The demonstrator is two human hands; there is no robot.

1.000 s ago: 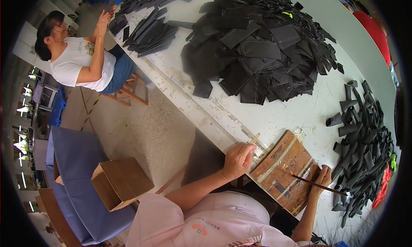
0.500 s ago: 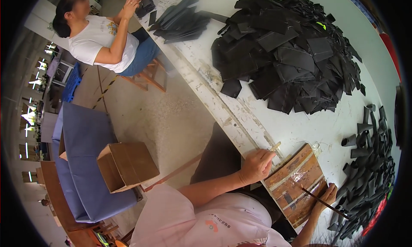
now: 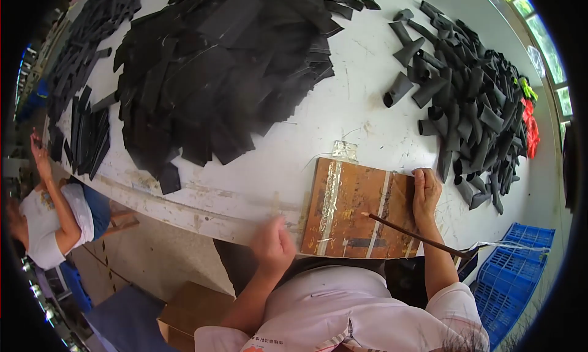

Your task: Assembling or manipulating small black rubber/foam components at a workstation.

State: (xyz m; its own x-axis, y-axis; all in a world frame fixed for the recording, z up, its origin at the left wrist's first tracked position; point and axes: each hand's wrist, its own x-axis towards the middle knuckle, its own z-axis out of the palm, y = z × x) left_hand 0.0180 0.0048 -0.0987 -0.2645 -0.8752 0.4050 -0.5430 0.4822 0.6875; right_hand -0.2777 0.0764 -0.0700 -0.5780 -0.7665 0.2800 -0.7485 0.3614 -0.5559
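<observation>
A brown, stained wooden board [image 3: 358, 196] with strips of clear tape lies at the table's near edge. At its left, my left hand [image 3: 274, 245] is closed and smeared by motion, with a faint pale streak of a thin stick above its fingers. My right hand [image 3: 427, 193] has its fingers curled on the board's right edge. A thin dark brown rod [image 3: 410, 231] with a pale tip reaches over the board and passes in front of my right forearm. Beyond the board is a large heap of flat black pieces [image 3: 208, 70].
Rolled black tubes [image 3: 465, 101] are piled at the right, beside red and yellow-green items. A blue plastic crate [image 3: 511, 278] stands at lower right. At the left sit another person [image 3: 52, 223] and narrow black strips [image 3: 86, 134]. A cardboard box [image 3: 193, 315] is below the table.
My view has swung to the right, bringing the blue crate and windows in. My left hand, which showed a thin pale stick, is now blurred. My right hand stays at the board's edge.
</observation>
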